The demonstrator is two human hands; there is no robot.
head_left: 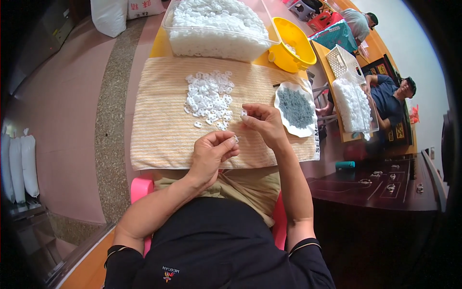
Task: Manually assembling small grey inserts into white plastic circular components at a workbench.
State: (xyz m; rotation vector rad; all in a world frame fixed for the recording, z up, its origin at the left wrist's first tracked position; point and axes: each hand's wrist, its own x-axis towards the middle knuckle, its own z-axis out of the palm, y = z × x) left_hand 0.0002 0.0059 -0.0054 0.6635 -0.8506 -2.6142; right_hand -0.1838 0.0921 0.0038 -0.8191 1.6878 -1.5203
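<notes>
My left hand point(214, 153) is closed in a pinch above the near part of a striped orange-and-cream towel point(159, 115). A tiny ring-like piece point(236, 139) shows at its fingertips; its exact kind is too small to make out. Just beyond and to the right, my right hand point(265, 126) pinches a small white plastic piece with holes point(244, 112). A loose pile of similar white pieces point(208, 98) lies on the towel ahead of both hands. Right of my right hand, small dark grey pieces point(295, 107) fill a white wavy-edged plate point(304, 131).
A clear bin point(211, 50) heaped with white pieces stands beyond the towel, beside a yellow basin point(292, 62). At right, a seated person point(389, 98) sits by another table holding a white basket point(344, 64) and more white pieces. White sacks point(109, 17) stand far left.
</notes>
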